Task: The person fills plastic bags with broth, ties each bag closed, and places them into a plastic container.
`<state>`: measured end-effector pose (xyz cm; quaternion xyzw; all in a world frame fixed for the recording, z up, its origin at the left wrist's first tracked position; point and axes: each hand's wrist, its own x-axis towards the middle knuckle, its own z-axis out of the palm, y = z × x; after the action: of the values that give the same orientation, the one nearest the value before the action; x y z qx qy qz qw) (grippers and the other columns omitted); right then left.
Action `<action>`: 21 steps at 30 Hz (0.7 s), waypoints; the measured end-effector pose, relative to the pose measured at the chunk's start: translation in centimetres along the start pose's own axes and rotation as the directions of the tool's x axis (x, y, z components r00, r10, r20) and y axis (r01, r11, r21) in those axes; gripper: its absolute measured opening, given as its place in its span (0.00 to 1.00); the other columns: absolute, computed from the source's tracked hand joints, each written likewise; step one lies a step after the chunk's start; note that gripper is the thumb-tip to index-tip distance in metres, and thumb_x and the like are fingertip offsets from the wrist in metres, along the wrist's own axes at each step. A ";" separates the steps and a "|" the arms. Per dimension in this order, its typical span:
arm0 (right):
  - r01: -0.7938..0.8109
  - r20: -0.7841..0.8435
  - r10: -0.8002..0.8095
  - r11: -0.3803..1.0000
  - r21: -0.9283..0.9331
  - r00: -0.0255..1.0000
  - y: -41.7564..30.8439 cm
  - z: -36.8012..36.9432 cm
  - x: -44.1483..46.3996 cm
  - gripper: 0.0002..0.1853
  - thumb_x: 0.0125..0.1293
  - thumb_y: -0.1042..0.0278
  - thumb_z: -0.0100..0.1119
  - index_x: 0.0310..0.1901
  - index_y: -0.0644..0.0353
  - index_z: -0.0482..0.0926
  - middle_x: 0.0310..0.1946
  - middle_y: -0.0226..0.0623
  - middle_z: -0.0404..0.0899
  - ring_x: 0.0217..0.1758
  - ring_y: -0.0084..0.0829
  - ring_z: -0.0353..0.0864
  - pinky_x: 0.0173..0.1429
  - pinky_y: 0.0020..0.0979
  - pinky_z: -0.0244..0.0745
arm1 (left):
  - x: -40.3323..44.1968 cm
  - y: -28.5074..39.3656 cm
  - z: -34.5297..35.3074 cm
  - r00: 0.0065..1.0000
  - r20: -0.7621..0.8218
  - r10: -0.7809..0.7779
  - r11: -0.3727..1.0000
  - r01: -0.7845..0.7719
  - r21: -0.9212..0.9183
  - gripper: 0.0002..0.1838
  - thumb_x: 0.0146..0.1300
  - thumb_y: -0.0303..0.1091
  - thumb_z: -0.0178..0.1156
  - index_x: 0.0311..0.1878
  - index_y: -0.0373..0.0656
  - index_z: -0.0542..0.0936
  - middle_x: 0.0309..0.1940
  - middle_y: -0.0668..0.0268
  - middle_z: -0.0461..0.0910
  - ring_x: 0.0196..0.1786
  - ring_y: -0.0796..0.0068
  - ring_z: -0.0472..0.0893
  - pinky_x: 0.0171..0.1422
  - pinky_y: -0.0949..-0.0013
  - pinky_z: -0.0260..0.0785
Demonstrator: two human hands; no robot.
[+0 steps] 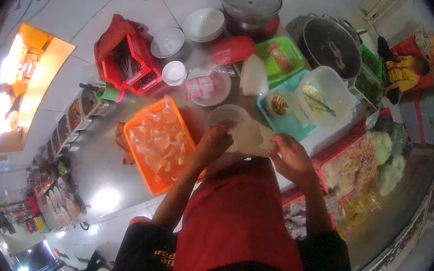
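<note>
A small translucent plastic bag (250, 136) is stretched between my two hands in front of the red apron. My left hand (215, 141) is closed at its left side, fingers curled in. At its right edge my right hand (291, 158) pinches the plastic. Just beyond my left hand stands a clear round plastic tub (228, 113), partly hidden by that hand and the bag. To the left, an orange basket (130, 142) holds several clear plastic bags (159, 139) that look filled; what is in them is hard to make out.
White bowls (203, 24), a red crate (125, 54) and a metal pan (250, 1) stand at the back. A teal tray (294, 130), green basket (296, 64) and large dark pot (332, 47) are at the right. Another person (408, 71) is at far right.
</note>
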<state>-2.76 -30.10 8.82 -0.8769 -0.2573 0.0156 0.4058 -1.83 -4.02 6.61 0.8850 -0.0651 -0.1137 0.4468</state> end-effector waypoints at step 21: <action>-0.399 0.099 0.388 0.907 0.135 0.916 -2.4 -5.0 1.0 0.15 0.59 0.71 0.64 0.47 0.61 0.73 0.26 0.29 0.70 0.28 0.21 0.67 0.33 0.26 0.67 | 0.2 -0.5 -0.3 0.982 -0.035 -0.185 0.975 0.179 -0.129 0.23 0.53 0.23 0.57 0.55 0.38 0.77 0.26 0.53 0.77 0.26 0.73 0.76 0.34 0.66 0.70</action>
<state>-1.75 -31.83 14.12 -0.8761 -0.0875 0.1474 0.4507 -1.51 -3.55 6.35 0.8599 0.0340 -0.1371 0.4905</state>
